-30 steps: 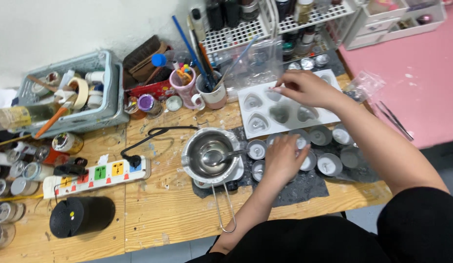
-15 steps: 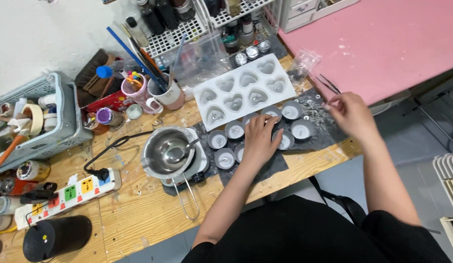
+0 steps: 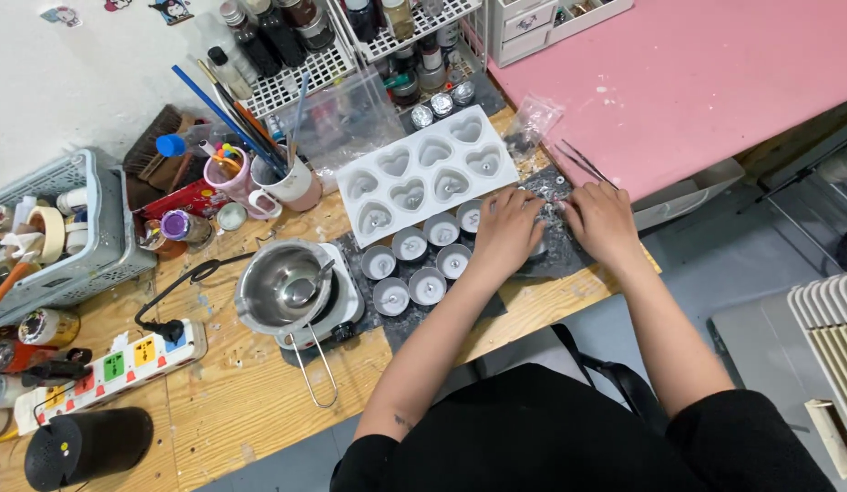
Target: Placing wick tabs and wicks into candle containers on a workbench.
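Wicks already stand in the white heart-shaped silicone mould (image 3: 425,173) and small round metal cups (image 3: 414,264), while the left hand (image 3: 507,230) and right hand (image 3: 602,221) rest palm-down, fingers loosely spread, gripping nothing visible, on the dark mat (image 3: 460,314).

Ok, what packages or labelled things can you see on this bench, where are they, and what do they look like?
Clear plastic bag: right of the heart mould, crumpled, dark bits inside.
Red flat packet: left of the pink cup, against the brush.
Labelled tin: far left, lying down, yellow and dark label.
Power strip: front left, white, coloured socket panels.
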